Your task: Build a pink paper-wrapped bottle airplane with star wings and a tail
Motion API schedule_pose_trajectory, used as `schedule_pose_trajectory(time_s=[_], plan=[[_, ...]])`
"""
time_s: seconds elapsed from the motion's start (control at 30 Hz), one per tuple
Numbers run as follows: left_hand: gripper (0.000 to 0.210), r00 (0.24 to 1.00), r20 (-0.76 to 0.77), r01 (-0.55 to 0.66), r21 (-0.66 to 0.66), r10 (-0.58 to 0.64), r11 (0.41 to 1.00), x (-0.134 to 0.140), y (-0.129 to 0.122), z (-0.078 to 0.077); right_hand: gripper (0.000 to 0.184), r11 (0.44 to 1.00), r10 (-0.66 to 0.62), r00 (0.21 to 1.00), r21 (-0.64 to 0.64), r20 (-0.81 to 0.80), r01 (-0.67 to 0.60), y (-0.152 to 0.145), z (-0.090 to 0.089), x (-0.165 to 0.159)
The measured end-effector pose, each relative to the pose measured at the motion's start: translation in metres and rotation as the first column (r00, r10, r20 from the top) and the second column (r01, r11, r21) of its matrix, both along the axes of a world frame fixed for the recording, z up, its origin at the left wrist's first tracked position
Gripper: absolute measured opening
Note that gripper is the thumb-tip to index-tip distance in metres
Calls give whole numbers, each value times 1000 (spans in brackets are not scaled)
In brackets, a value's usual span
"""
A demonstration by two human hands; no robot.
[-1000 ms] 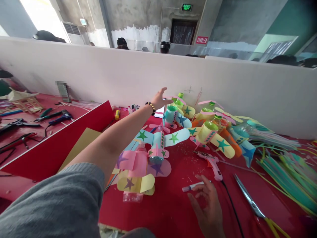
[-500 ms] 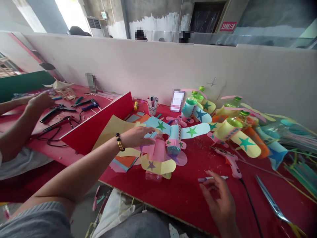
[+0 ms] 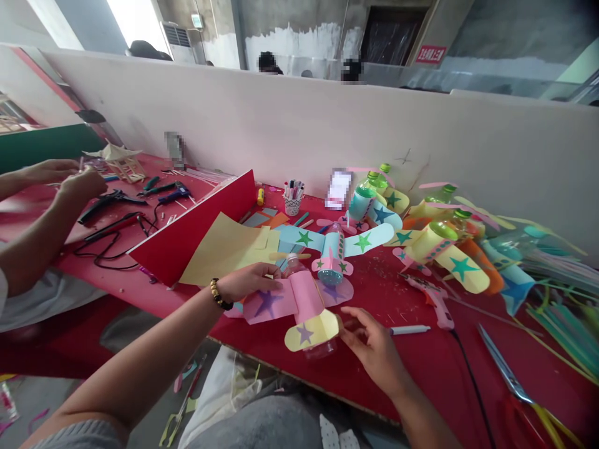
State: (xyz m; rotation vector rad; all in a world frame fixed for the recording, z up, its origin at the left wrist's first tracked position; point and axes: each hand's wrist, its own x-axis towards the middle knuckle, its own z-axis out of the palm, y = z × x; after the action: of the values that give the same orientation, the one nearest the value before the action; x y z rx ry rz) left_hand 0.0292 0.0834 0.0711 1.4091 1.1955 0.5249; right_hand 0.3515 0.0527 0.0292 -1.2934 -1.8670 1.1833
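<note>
Just nearside of the blue plane [image 3: 334, 248], the pink plane [image 3: 307, 296], nose pointing away, sits between two separated hands: left hand [image 3: 250, 282] pinching its wing, right hand [image 3: 369, 343] at its tail, grip unclear.

This appears to be a craft workshop: red desks [image 3: 435, 368] carry paper-and-bottle planes [image 3: 307, 296] mid-frame and right, with a pink glue gun [image 3: 440, 305] and scissors [image 3: 503, 362] at lower right. Another person [image 3: 32, 255] sits at the left edge near dark-handled tools [image 3: 112, 206]; heads [image 3: 267, 62] show beyond the long white partition [image 3: 262, 118], before a bare, patchily painted wall [image 3: 299, 9] up top.
</note>
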Motion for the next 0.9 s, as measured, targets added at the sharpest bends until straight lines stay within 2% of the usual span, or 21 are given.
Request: schedule_pose_trajectory(time_s=[0.13,0.27,0.4,0.47,0.53,0.7,0.83,0.9], plan=[[32,994,109,-24,6,24,1000,-7,-21,6,40,1000,-18,1000,5,15,18,-2,-1,-5],[26,970,242,-2,78,-17,997,-8,-39,17,40,1000,-13,1000,-2,7,13,-7,5,-4],[28,955,281,54,142,-92,988,2,-48,29,41,969,-90,996,230,3,87,-8,21,-1],[30,953,267,97,185,-145,978,11,-46,36,45,953,-77,997,295,-8,76,-5,32,0],[31,951,236,144,235,-200,961,22,-43,43,52,965,-16,999,262,-35,24,-3,42,-1],[27,947,88,258,359,-308,897,50,-32,61,61,994,106,977,52,-183,-98,-6,64,-5],[20,921,129,294,384,-366,875,70,-20,67,56,997,66,953,-21,-296,-76,-3,77,11],[17,936,151,231,419,-318,878,79,-9,62,55,1000,7,957,2,-292,-7,4,84,30]])
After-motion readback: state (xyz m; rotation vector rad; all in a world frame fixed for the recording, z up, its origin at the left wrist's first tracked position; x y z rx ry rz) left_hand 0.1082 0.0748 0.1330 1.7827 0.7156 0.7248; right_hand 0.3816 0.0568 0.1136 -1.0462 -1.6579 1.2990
